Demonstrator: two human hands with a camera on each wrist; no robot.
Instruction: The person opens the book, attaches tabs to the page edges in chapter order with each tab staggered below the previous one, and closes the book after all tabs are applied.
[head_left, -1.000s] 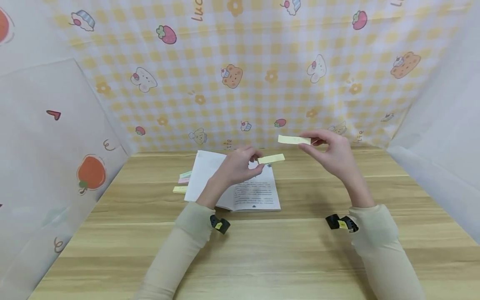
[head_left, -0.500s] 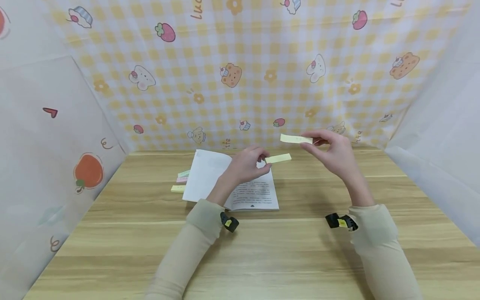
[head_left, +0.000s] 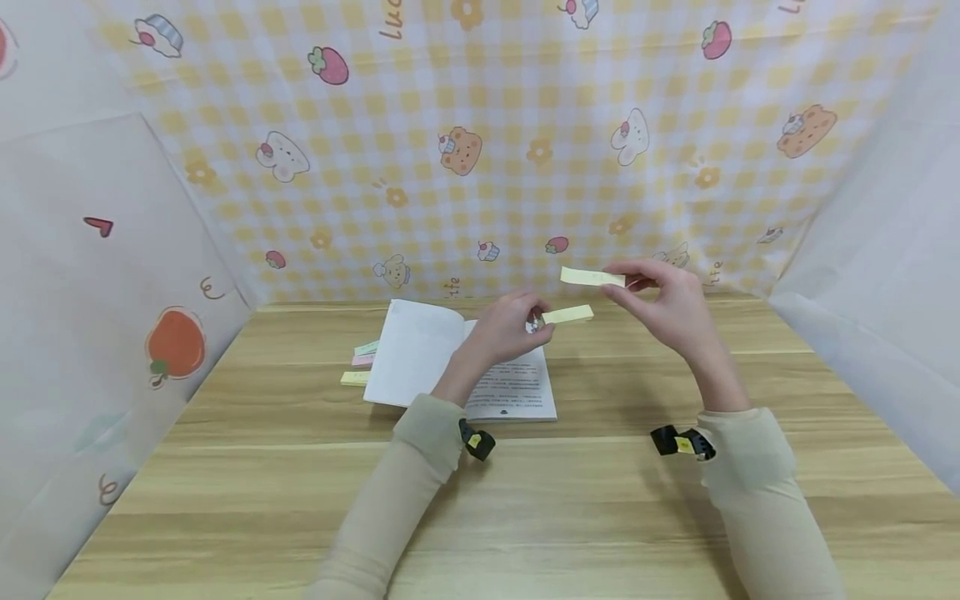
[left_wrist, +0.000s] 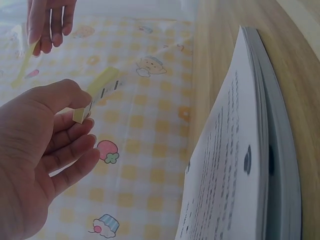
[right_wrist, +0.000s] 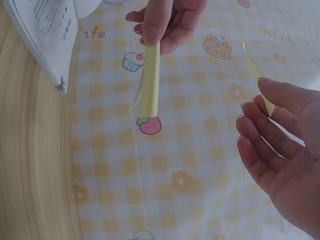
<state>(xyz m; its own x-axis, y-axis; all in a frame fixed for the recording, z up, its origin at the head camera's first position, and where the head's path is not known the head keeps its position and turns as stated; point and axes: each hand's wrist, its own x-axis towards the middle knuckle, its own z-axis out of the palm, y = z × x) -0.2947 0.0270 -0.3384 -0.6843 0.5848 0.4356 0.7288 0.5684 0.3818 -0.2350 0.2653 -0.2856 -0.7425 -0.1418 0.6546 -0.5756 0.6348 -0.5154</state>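
the wooden table (head_left: pixel 600 508) carries an open book (head_left: pixel 420 354). above it, the left hand (head_left: pixel 510 329) pinches a yellow sticky pad (head_left: pixel 567 314) by one end. the right hand (head_left: pixel 663 304), just beside and higher, pinches a single yellow strip (head_left: pixel 591 277).

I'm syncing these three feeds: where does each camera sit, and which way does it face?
Head: on the head, facing forward and down at the open book; both sleeves and hands show.
Left wrist: on the left wrist, facing the left hand pinching a yellow sticky pad.
Right wrist: facing the right hand pinching a yellow strip.
All share the pad.
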